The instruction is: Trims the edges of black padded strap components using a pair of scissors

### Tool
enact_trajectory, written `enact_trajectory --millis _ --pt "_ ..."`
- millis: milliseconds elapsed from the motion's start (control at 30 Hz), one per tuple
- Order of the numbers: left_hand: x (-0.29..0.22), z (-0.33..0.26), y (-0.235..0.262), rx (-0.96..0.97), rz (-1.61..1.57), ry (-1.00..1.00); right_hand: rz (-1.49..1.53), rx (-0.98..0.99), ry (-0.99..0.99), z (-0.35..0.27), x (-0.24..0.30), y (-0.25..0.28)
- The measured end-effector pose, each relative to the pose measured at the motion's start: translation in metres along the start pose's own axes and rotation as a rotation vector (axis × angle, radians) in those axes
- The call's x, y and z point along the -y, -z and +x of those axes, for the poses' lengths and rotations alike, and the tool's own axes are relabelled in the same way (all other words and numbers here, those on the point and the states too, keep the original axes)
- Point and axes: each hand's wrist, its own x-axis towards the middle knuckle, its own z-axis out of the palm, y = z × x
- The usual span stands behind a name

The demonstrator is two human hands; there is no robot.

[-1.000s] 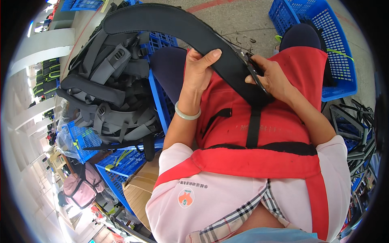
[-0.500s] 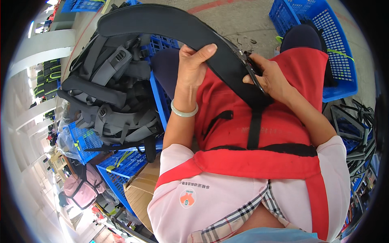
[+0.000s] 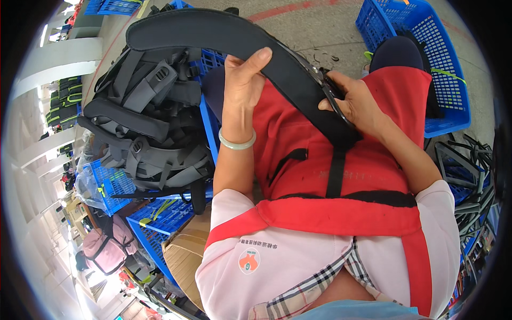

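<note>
A long, curved black padded shoulder strap (image 3: pixel 202 31) stretches across my lap from the far left. Its narrow end tapers into a black webbing strip (image 3: pixel 336 170) lying over my red apron (image 3: pixel 298 181). My left hand (image 3: pixel 245 77) is closed on the strap's near edge, thumb lying on top and fingers underneath, mostly hidden. Dark-handled scissors (image 3: pixel 335 100) are in my right hand (image 3: pixel 356 101), its fingers wrapped about the handles. Their metal blades point away from me along the strap's right edge; I cannot tell whether they cut into anything.
Grey-black padded straps with buckles (image 3: pixel 144 117) are heaped at left on blue crates (image 3: pixel 160 216). A blue basket (image 3: pixel 453 101) holding dark material stands far right. Dark frame-like pieces (image 3: pixel 464 165) lie below it. A cardboard box (image 3: pixel 186 250) and pink bag (image 3: pixel 109 245) are lower left.
My left hand has moved slightly left and away from me, still on the strap. The strap's far part has shifted a little left. My right hand and the scissors stay nearly in place.
</note>
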Motion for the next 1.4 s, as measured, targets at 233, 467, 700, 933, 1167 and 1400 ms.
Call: enact_trajectory --millis 233,467,700,933,1167,1400 --pt "0.007 -0.006 -0.007 -0.039 0.043 -0.031 -0.082 -0.062 0.041 0.005 0.008 -0.002" --pt "0.012 -0.009 -0.009 -0.045 0.024 0.015 -0.053 -0.041 0.042 0.005 0.007 0.0" --pt "0.014 -0.009 -0.009 -0.048 0.037 0.007 0.08 0.002 -0.042 0.006 0.009 0.0" --pt "0.002 -0.006 -0.011 -0.004 0.029 -0.022 0.066 -0.035 0.015 0.007 -0.007 -0.002" --pt "-0.007 0.0 -0.014 -0.024 0.009 -0.125 -0.049 -0.079 0.069 0.009 0.015 -0.002" --pt "-0.006 -0.003 -0.021 -0.03 0.028 -0.081 -0.103 -0.114 0.156 0.01 0.016 0.0"
